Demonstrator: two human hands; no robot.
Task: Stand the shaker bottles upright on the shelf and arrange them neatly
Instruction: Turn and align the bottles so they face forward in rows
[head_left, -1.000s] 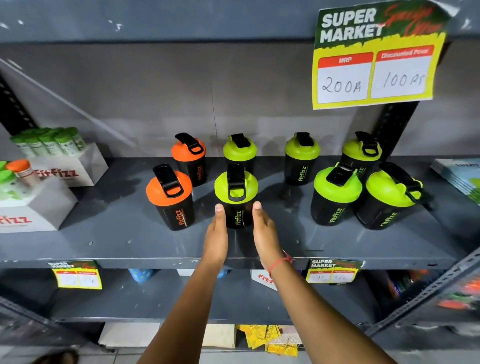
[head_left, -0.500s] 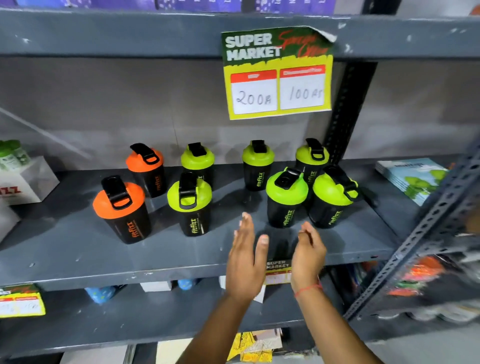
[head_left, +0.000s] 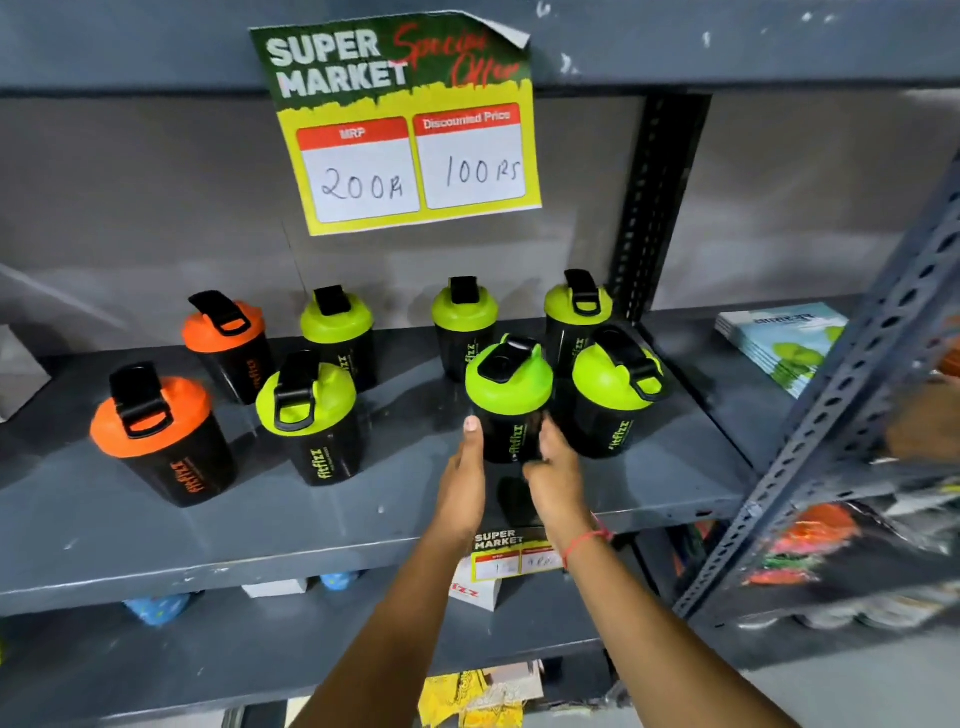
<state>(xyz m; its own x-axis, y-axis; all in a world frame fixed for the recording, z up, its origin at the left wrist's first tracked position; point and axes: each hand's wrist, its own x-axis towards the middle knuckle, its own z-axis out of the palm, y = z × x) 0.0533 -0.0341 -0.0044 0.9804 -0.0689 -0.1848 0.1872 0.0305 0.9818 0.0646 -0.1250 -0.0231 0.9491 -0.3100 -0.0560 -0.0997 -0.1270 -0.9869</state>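
Observation:
Several black shaker bottles stand upright on the grey shelf (head_left: 156, 551). Two have orange lids (head_left: 150, 415) (head_left: 223, 327); the others have green lids. Both my hands clasp the front green-lidded bottle (head_left: 508, 387) at its black body: my left hand (head_left: 462, 478) presses its left side with flat fingers, my right hand (head_left: 553, 467) wraps its right side. Another green-lidded bottle (head_left: 613, 384) stands touching it on the right. A green-lidded bottle (head_left: 306, 400) stands further left in the front row.
A yellow price sign (head_left: 410, 130) hangs from the shelf above. A black slotted upright (head_left: 654, 197) stands behind the right bottles. Booklets (head_left: 779, 343) lie on the shelf's right part. A grey slotted post (head_left: 852, 379) crosses the right foreground.
Both hands moved forward from in front of the shelf edge and closed around the front green-lidded bottle. The view shifted closer and to the right.

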